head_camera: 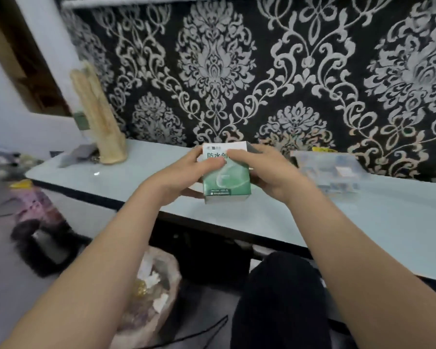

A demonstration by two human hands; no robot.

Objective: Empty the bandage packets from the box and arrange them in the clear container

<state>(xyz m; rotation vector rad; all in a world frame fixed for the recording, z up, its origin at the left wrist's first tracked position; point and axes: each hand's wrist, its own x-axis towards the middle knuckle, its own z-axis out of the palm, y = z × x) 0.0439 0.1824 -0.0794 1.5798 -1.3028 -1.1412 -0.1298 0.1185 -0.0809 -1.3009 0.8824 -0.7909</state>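
Head view: left hand [179, 177] and right hand [267, 170] grip the box [227, 181] between them.

A pale, glossy tabletop [363, 222] with a dark front edge runs from near right to far left along the patterned wall. At its far left stands a beige hand-shaped stand [106, 132], with a grey sheet [77, 153] just beside it. Toward the right lies a blurred clear container [330, 170].

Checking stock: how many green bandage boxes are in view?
1. The green bandage box is held by the left hand and right hand above the table; the blurred clear container may hide others.
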